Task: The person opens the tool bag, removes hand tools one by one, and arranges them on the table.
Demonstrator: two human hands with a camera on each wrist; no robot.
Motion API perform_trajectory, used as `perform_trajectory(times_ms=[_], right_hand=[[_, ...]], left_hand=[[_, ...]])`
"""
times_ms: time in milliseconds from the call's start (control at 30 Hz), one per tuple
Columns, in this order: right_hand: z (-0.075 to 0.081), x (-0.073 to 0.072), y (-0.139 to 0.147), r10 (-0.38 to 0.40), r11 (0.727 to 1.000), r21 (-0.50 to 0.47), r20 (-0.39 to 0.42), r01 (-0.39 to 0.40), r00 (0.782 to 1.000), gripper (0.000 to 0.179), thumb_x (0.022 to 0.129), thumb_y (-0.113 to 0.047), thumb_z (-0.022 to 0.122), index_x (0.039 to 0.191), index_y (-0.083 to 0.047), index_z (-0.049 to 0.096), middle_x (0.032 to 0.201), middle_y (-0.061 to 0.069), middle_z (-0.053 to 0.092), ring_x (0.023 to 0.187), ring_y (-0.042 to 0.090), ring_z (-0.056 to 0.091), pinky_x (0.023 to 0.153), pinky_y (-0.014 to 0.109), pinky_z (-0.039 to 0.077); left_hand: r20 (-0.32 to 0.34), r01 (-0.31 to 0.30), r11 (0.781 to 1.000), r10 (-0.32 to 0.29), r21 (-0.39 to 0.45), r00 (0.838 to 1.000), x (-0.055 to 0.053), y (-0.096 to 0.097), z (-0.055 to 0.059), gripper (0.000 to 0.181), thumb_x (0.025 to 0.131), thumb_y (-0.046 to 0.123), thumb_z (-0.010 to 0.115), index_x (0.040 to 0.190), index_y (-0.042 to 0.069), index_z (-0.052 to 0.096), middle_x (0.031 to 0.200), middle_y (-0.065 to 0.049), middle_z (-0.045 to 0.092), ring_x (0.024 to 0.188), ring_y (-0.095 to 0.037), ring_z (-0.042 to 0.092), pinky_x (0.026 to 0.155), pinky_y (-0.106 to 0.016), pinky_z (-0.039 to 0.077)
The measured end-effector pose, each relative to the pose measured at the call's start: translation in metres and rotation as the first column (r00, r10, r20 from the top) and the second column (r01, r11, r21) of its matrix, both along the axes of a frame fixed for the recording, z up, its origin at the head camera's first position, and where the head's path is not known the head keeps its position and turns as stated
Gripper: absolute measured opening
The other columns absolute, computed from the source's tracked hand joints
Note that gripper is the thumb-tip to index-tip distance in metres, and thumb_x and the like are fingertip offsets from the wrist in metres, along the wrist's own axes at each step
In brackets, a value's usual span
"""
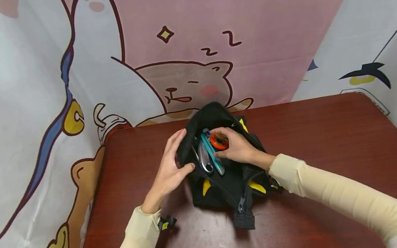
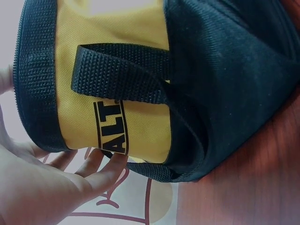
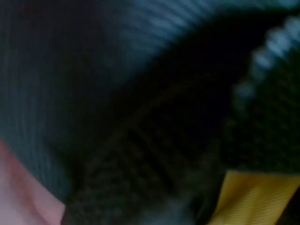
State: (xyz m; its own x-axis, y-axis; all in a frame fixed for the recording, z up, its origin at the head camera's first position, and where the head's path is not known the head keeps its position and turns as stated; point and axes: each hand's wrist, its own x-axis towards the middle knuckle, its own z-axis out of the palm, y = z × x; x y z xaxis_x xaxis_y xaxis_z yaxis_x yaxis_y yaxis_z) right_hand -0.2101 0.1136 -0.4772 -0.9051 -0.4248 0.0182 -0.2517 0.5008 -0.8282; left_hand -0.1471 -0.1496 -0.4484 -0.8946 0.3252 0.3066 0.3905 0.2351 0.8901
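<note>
A black and yellow zippered tool bag (image 1: 218, 190) stands unzipped on the table. My left hand (image 1: 168, 168) grips its left rim, the thumb at the opening and the fingers along the outer side; in the left wrist view those fingers (image 2: 101, 168) touch the yellow panel with black lettering. Inside the bag, my right hand (image 1: 239, 145) holds an orange ring-shaped thing (image 1: 219, 141) between thumb and fingers. Beside it lie a long teal tool (image 1: 211, 152) and a silver-grey tool with a hole in its end (image 1: 205, 162). The right wrist view is dark and blurred, showing mostly bag fabric.
The brown table (image 1: 322, 143) extends to both sides of the bag. A printed cartoon cloth (image 1: 264, 22) hangs behind and to the sides. The bag's zip end (image 1: 244, 218) hangs toward the front, and a black carry strap (image 2: 117, 75) loops off its side.
</note>
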Motion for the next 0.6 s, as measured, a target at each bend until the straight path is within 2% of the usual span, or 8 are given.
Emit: perform_trajectory(times_ms=[233,600], right_hand=[[-0.0076,-0.0040,-0.0002,-0.029,0.999,-0.018,-0.003,0.029,1.000,0.077,0.091,-0.002,0.088,0.159,0.002,0.051,0.160,0.029,0.053,0.146,0.047,0.054,0.119,0.060,0.045],[-0.0082,-0.0060,-0.0014,-0.035,0.999,0.003,0.015,0.034,0.999,0.076,0.091,-0.003,0.088,0.158,0.002,0.052,0.158,0.032,0.054,0.146,0.048,0.053,0.119,0.060,0.044]], left_hand=[[-0.005,0.004,1.000,-0.004,0.010,1.000,-0.0009,-0.0003,-0.0010,0.093,0.084,0.004,0.068,0.172,0.001,0.037,0.176,-0.017,0.031,0.150,-0.043,0.040,0.119,-0.065,0.037],[0.007,0.009,1.000,-0.010,0.022,1.000,-0.0005,-0.0014,-0.0023,0.093,0.084,0.002,0.068,0.172,0.001,0.037,0.176,-0.017,0.031,0.149,-0.043,0.041,0.119,-0.064,0.037]])
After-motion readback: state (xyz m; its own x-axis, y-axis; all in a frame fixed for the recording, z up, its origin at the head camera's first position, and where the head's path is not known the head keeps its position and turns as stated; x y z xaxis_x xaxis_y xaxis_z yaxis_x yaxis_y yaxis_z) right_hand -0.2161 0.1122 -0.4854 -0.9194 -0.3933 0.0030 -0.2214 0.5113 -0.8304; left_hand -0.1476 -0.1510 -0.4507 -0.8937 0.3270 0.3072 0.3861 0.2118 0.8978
